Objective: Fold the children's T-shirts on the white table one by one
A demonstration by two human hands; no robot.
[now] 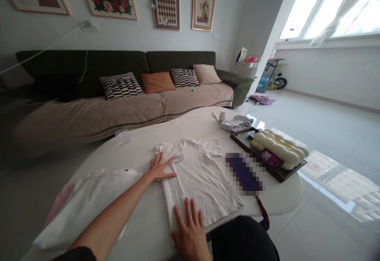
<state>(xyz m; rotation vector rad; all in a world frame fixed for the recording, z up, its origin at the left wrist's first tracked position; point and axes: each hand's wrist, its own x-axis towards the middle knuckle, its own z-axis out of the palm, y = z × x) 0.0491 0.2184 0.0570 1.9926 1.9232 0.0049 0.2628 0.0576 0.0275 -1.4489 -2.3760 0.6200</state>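
A white short-sleeved T-shirt (197, 178) lies spread on the white coffee table (136, 203), its sleeves toward the sofa and its hem toward me. My left hand (160, 168) rests palm down with fingers spread at the shirt's left sleeve and side edge. Nearer to me, my right hand (191, 227) presses flat on the lower left corner by the hem, fingers apart. Small wrinkles run across the cloth. Left of my left forearm lies another white garment (86, 199) with a pink part, hanging over the table's edge.
Right of the shirt lies a pixelated dark item (245, 174) with a dark red strap. Beyond it is a brown tray (280, 178) holding a cream puffy tissue holder (276, 146). A plastic packet (236, 123) and a clear cup (123, 137) stand farther back. A sofa (178, 98) faces me.
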